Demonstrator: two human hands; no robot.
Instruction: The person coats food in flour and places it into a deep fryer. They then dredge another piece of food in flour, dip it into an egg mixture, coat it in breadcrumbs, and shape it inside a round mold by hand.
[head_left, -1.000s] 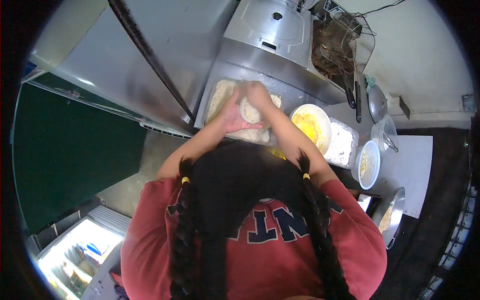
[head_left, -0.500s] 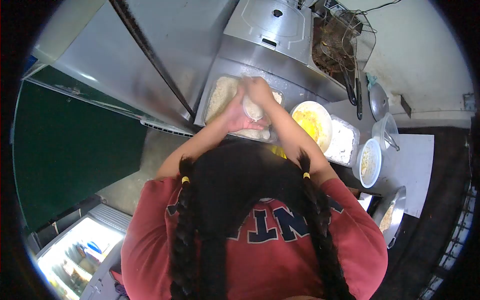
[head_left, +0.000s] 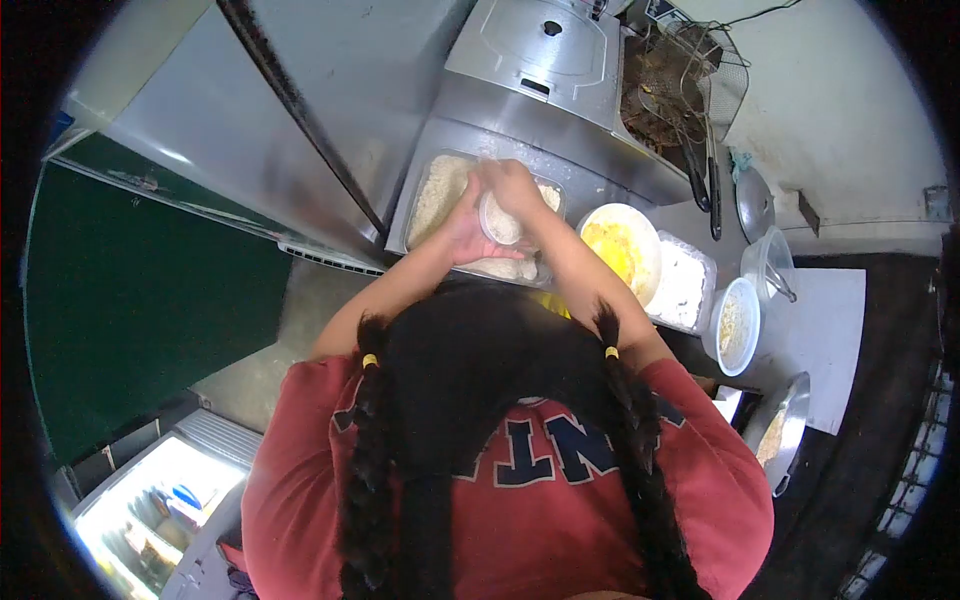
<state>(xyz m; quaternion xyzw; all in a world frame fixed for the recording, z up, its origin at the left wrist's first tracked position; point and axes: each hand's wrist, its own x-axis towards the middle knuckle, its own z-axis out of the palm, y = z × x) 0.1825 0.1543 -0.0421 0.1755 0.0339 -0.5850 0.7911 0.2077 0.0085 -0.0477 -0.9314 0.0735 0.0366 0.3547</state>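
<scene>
A small round clear cup (head_left: pixel 500 220) filled with pale crumbs rests in my left hand (head_left: pixel 468 232), whose fingers pass beneath it and whose thumb is at its far left side. My right hand (head_left: pixel 516 190) is bent over the far edge of the cup; its fingertips are blurred, so what they hold, if anything, is unclear. Below both hands lies a rectangular metal tray (head_left: pixel 409 232) of pale breadcrumbs (head_left: pixel 440 193). More crumbs and coated lumps show near the tray's front edge, partly covered by my hands.
Right of the tray stand a white bowl (head_left: pixel 651 232) with yellow liquid, a tray of white powder (head_left: pixel 685 285), a white tub (head_left: pixel 752 325) and a metal bowl (head_left: pixel 797 410). A fryer with a lid (head_left: pixel 550 60) and wire baskets (head_left: pixel 735 80) is behind. A steel fridge side (head_left: pixel 330 90) borders the left.
The cup and my left hand have shifted slightly left and toward me. My right hand stays above the cup, its fingers blurred in both frames.
</scene>
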